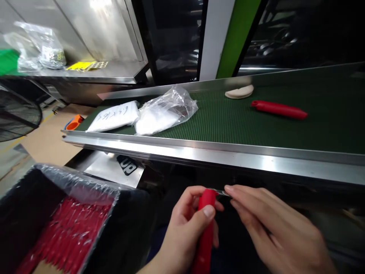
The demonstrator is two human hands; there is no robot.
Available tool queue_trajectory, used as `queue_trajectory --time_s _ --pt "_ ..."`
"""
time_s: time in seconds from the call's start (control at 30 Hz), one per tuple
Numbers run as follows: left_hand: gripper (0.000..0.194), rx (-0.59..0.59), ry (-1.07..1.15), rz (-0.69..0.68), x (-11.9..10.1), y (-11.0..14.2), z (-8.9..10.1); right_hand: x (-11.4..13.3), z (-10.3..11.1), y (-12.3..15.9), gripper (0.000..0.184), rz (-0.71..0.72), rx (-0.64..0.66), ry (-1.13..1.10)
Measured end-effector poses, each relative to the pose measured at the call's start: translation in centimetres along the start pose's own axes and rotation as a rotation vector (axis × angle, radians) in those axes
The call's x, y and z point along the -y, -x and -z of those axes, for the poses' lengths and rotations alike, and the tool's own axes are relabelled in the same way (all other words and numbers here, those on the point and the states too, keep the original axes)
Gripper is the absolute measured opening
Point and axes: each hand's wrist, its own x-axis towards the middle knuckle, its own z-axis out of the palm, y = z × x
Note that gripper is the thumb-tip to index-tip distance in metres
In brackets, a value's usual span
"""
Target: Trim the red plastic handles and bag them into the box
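- Two hands work low in front of you: your left hand (185, 232) has its grip clamped round a red handle (205, 232), held upright just below the conveyor's edge.
- Your right hand (273, 228) pinches its fingertips together on a thin clear sliver at the handle's top end.
- To your left, a black bin (125, 228) lined with clear plastic holds a heap of red pieces (65, 236).
- Beyond the steel rail, the green conveyor belt (256, 125) carries two plastic bags (148, 112), a second red handle (279, 109) and a pale curved piece (239, 92) just beside it.
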Motion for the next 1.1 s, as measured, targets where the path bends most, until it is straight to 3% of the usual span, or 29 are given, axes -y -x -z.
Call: queue_trajectory --time_s 0.23,0.53,1.1 --pt "0.018 0.056 0.064 -0.023 -0.45 -0.04 -0.13 0.36 -0.2 -0.32 0.038 0.024 0.003 0.042" --pt "0.02 0.0 0.018 -0.018 -0.25 0.11 -0.12 0.43 -0.3 -0.44 0.036 0.057 0.037 0.106" --pt "0.019 0.012 0.016 -0.002 -0.21 0.09 -0.14 0.23 -0.56 -0.29 0.037 0.052 0.025 0.084"
